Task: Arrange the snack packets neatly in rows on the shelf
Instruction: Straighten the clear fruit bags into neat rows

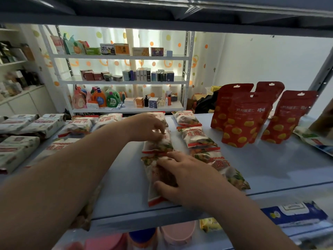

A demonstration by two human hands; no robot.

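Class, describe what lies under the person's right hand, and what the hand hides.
The right hand rests on a white snack packet with a red end, lying flat on the blue shelf. The hand hides the packet's right half.

We find the widest bare stretch of the shelf [279, 168] at centre right of the frame, in front of the red pouches [241, 120], which stand upright and wall off the back there. A narrower bare lane runs between our left forearm [72, 168] and the middle column of snack packets [158, 147], where our left hand [149, 127] and right hand [187, 177] sit. Just right of it, a second column [198, 138] leaves only a thin gap at the back. White packs [27, 127] crowd the left edge. The upper board [162, 20] caps headroom across the top, and a slanted post [322, 73] closes the right edge.
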